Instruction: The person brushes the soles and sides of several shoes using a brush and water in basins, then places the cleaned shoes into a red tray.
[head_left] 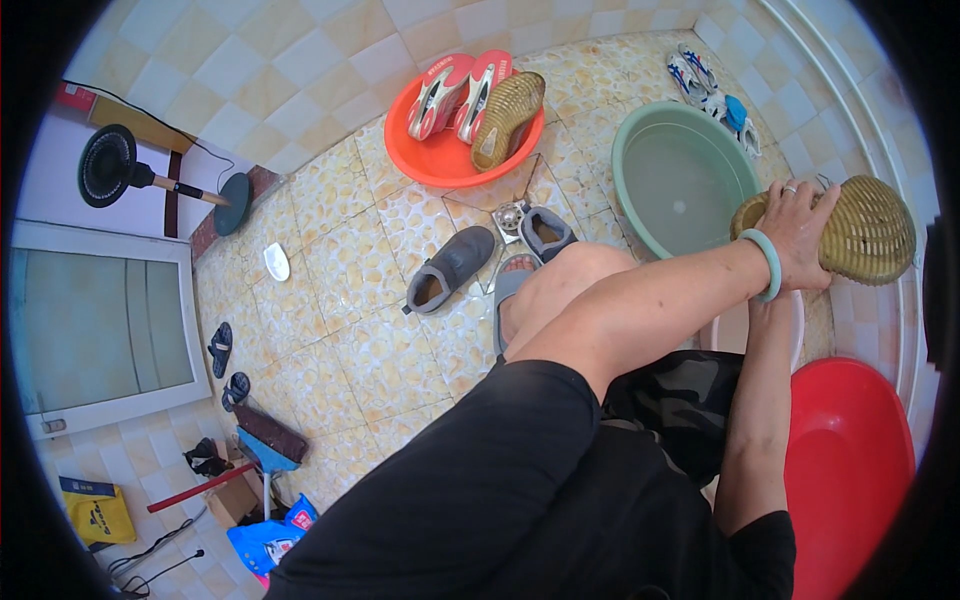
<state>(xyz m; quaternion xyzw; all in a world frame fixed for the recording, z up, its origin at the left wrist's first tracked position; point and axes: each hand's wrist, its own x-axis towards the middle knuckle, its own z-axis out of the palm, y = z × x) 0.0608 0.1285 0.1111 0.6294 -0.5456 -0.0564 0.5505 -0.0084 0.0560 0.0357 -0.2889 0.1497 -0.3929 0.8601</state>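
Observation:
A shoe [868, 232] with a ribbed, yellowish-brown sole is held at the right, sole showing. My left hand [797, 228], with a pale green bangle and a ring, is closed around its middle. My right forearm [757, 420] rises beneath the left wrist; the right hand is hidden behind the left hand and the shoe. Just left of the held shoe stands a green basin [627, 190] of cloudy water. A pale pinkish basin [797, 335] shows partly under my arms. In the orange basin [400, 160] lie a similar ribbed-soled shoe [508, 118] and two red-and-white shoes [440, 98].
Grey shoes [455, 268] lie on the tiled floor by a drain [509, 218]. A red basin [845, 460] stands at my right. More sneakers [697, 70] line the far right wall. At left are a fan [233, 203], slippers [221, 348], a broom [272, 437] and a door [110, 320].

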